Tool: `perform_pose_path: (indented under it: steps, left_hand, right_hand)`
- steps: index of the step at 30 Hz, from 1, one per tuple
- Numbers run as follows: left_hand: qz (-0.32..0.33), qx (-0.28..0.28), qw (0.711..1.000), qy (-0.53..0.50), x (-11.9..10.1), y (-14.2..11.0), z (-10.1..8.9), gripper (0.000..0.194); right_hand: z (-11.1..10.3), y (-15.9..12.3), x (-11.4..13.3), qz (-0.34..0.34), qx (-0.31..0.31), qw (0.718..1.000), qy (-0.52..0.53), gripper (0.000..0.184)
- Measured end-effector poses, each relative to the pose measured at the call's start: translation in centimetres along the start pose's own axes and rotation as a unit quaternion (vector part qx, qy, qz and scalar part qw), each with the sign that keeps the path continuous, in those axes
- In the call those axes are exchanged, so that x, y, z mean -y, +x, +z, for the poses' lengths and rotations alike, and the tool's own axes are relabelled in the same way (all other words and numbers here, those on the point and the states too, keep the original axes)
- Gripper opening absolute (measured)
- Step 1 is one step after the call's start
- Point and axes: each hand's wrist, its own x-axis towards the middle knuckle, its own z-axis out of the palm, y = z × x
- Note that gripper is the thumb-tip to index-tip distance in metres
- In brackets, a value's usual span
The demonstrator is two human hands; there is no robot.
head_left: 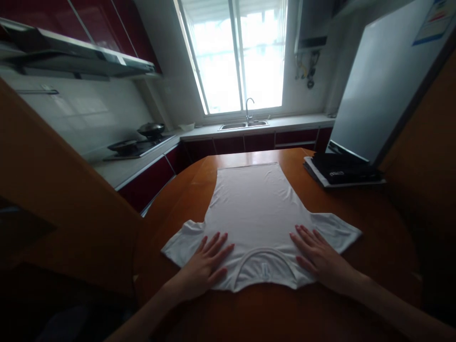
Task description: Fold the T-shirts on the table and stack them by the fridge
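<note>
A white T-shirt point(252, 204) lies spread front side up on the wooden table, its neckline toward me and its hem at the far side. Both short sleeves stick out sideways; the left one has a small fold near the armpit. My left hand point(208, 261) rests flat on the shirt's left shoulder, fingers apart. On the right shoulder lies my right hand point(318, 256), also flat with its fingers stretched forward. Between the hands the round collar shows a small label inside.
The brown table point(185, 190) has a rounded edge. A stack of folded dark and white clothes point(342, 171) sits at its right. Beyond are a sink point(244, 125) under a window, a stove with pans point(151, 129) at left, and a refrigerator point(381, 80) at right.
</note>
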Motion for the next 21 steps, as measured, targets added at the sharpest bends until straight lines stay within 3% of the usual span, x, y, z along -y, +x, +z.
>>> perform_pose_path:
  steps: [3, 5, 9, 12, 15, 18, 21]
  left_hand:
    - [0.013, 0.013, 1.000, -0.003, -0.1, -0.7, 0.1, 0.069]
    - [0.017, 0.006, 1.000, 0.001, 0.7, 0.2, -0.2, 0.069]
    - [-0.038, -0.059, 0.997, 0.020, 3.4, 5.5, -1.7, 0.062]
    - [-0.166, -0.093, 0.981, 0.040, 5.9, 9.7, -2.3, 0.059]
    - [-0.260, -0.060, 0.963, 0.040, 8.0, 11.5, -1.6, 0.065]
    - [-0.271, -0.039, 0.961, 0.035, 9.4, 11.4, -0.3, 0.070]
    - [-0.269, -0.059, 0.960, 0.041, 9.9, 11.2, 0.5, 0.071]
  right_hand:
    - [0.4, 0.0, -0.8, 0.010, 0.006, 1.000, -0.002, 0.058]
    - [0.1, 1.8, -1.2, 0.030, -0.013, 0.999, -0.004, 0.057]
    - [-0.9, 8.6, -2.0, 0.121, -0.044, 0.991, -0.029, 0.059]
    - [-0.8, 12.5, -3.4, 0.183, -0.029, 0.981, -0.057, 0.065]
    - [0.1, 13.4, -5.1, 0.220, 0.012, 0.973, -0.064, 0.072]
    - [0.9, 12.8, -6.4, 0.223, 0.026, 0.972, -0.064, 0.076]
    - [1.2, 12.5, -7.0, 0.218, 0.007, 0.973, -0.075, 0.078]
